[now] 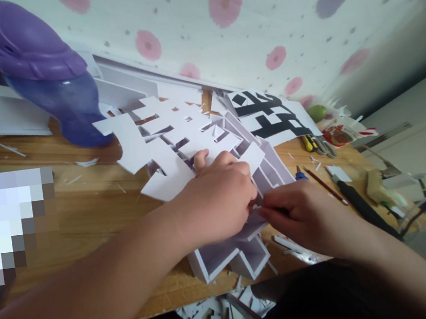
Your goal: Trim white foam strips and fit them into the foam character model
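Observation:
A white board model (229, 261) with thin upright walls stands on the wooden table, its open compartments showing at the front and right. Over it spreads a flat white cut-out sheet (133, 143) with slots and stepped edges. My left hand (225, 194) lies across the right part of the sheet, its fingers curled down over the model's walls. Close beside it, my right hand (301, 216) is closed in a pinch at the wall edges. Whatever is between its fingertips is hidden. A small loose-looking white panel (250, 230) shows just under both hands.
A purple-blue plastic bottle (60, 85) stands at left. Behind the model lies a black-and-white printed sheet (269, 113). Scissors (323, 146), a pencil (327, 187), a glue gun (371, 181) and a snack packet (343, 130) are on the right. White offcuts (216, 314) fill the space below the table edge.

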{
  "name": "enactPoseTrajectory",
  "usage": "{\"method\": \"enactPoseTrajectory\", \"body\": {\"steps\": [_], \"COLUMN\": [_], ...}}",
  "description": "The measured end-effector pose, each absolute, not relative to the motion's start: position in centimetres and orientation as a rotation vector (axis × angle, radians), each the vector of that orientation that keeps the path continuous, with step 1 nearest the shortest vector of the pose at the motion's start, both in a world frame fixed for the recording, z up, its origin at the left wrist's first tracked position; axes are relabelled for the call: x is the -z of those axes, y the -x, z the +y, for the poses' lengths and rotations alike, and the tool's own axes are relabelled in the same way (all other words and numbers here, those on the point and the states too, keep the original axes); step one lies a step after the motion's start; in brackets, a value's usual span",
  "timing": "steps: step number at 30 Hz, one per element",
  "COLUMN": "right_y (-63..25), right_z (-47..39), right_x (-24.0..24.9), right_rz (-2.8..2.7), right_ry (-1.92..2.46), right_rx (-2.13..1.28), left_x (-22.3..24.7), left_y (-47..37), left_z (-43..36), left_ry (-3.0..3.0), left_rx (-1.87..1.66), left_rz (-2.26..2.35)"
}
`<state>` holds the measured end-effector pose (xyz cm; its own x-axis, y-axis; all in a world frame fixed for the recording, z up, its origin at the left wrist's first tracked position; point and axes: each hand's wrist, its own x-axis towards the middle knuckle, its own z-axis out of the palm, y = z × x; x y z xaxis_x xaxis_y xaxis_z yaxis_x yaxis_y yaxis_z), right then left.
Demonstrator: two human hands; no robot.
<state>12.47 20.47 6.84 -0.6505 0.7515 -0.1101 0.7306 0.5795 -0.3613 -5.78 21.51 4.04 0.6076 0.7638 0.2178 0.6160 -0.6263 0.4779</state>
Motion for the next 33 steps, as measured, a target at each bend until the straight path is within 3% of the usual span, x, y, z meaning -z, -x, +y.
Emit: {"method": "enactPoseTrajectory", "body": {"steps": [15, 19, 25, 33], "right_y": [-11.4, -11.7, -12.9, -11.2], "right_z": [20.1, 20.1, 20.6, 22.3], "right_x": [-6.2, -6.6, -7.5, -8.9], "right_rz": [-2.932, -2.850, -2.573, -2.800], "right_ry": [1.347, 1.414, 1.588, 1.735], "right_rx": [-0.219, -0.359, -0.835, -0.771], "left_x": [-3.9, -3.9, -3.9, -4.2], "left_y": [5.7, 5.7, 5.6, 5.6], "left_z": [21.8, 21.8, 21.7, 21.8], "left_ry": [-2.512, -2.501, -2.467, -2.513], "left_rx": [-0.487, -0.497, -0.557, -0.495], "left_rz": [1.039, 1.068, 1.071, 1.108]}}
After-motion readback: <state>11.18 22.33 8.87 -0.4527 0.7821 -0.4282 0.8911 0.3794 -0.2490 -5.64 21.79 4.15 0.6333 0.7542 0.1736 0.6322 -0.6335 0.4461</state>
